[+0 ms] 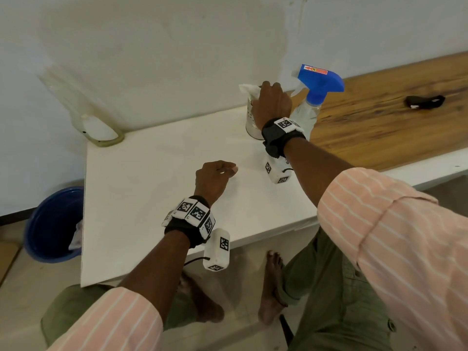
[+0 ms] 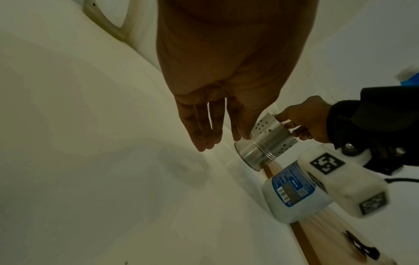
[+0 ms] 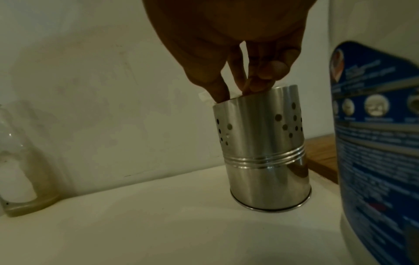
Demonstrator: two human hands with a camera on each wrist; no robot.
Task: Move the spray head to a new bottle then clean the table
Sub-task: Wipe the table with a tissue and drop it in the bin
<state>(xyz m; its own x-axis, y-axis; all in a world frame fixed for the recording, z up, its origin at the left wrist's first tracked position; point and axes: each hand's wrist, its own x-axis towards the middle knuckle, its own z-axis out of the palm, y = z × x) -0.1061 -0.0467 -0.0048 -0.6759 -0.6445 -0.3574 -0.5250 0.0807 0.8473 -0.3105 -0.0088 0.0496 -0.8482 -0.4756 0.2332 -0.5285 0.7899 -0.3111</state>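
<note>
A clear spray bottle (image 1: 305,115) with a blue spray head (image 1: 321,81) stands at the back right of the white table (image 1: 152,186). Just left of it is a perforated metal cup (image 1: 252,122) with a white tissue (image 1: 249,88) sticking out. My right hand (image 1: 271,97) reaches into the cup's mouth, and its thumb and fingers (image 3: 260,84) pinch the tissue (image 3: 204,97) at the rim. An empty clear bottle (image 1: 96,127) leans against the wall at the back left. My left hand (image 1: 222,171) hovers over the middle of the table, fingers relaxed and holding nothing.
A blue bucket (image 1: 50,224) with crumpled paper inside sits on the floor left of the table. A wooden bench top (image 1: 379,117) adjoins the table on the right, with a small black object (image 1: 424,101) on it. The wall runs close behind the cup.
</note>
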